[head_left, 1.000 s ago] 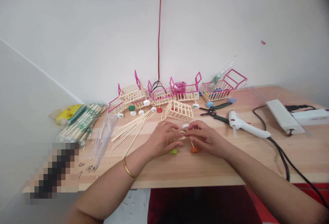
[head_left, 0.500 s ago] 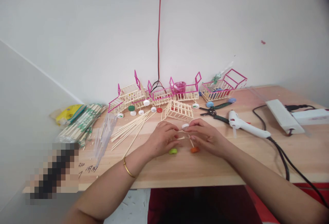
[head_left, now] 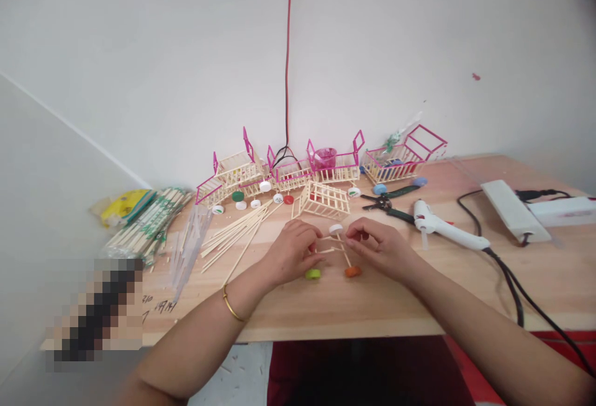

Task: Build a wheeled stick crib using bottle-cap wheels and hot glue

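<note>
A small wheeled frame of thin wooden sticks (head_left: 344,255) lies between my hands near the table's front. Its bottle-cap wheels include a white cap (head_left: 336,229), an orange cap (head_left: 352,271) and a light green cap (head_left: 313,274). My left hand (head_left: 298,249) is closed on the frame's left side, its fingers hiding that end. Just right of the white cap, my right hand (head_left: 376,246) has its fingers curled towards the thumb in a pinch close to the stick. What it pinches, if anything, is too small to make out.
Behind my hands stands a plain stick basket (head_left: 326,200). Pink-trimmed stick carts (head_left: 291,173) line the wall. Loose sticks (head_left: 239,235), clear glue sticks (head_left: 189,257) and bundled skewers (head_left: 149,223) lie left. Pliers (head_left: 384,202), a white glue gun (head_left: 449,230) and cables (head_left: 512,282) lie right.
My right hand has drawn slightly right and curled its fingers, uncovering the white cap and the stick to the orange cap. My left hand has stayed nearly in place.
</note>
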The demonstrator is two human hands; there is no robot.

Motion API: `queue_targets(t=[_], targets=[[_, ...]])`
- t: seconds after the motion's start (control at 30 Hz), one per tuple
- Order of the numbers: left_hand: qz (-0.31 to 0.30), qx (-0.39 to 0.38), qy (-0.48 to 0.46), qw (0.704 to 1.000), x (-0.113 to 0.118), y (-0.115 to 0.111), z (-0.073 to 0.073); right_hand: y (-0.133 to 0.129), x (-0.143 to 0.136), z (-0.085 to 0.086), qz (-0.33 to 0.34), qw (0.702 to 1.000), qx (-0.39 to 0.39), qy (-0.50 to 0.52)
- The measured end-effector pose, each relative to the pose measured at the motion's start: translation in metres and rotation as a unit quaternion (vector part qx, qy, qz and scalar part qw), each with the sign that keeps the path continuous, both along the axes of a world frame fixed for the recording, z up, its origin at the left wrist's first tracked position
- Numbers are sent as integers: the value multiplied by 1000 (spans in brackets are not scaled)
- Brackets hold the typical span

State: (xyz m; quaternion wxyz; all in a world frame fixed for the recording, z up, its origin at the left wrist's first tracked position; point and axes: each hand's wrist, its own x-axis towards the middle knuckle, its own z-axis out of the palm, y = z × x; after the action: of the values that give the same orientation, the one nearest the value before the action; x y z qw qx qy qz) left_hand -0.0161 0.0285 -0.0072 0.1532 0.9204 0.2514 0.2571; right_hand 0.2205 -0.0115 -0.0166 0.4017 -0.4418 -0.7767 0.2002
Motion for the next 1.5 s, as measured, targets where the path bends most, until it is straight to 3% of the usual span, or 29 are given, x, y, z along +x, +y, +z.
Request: queue_targets(t=[0.17, 0.53, 1.5], targets=[[3, 7, 8, 1000, 0, 0, 1, 0, 0, -4, 6, 999, -42, -9], [-12, 21, 20, 1000, -1, 1, -1, 1, -1, -7, 60, 998, -18, 14], [-12, 29, 31, 999, 0, 1, -3, 3, -5, -11, 97, 994, 10, -39]])
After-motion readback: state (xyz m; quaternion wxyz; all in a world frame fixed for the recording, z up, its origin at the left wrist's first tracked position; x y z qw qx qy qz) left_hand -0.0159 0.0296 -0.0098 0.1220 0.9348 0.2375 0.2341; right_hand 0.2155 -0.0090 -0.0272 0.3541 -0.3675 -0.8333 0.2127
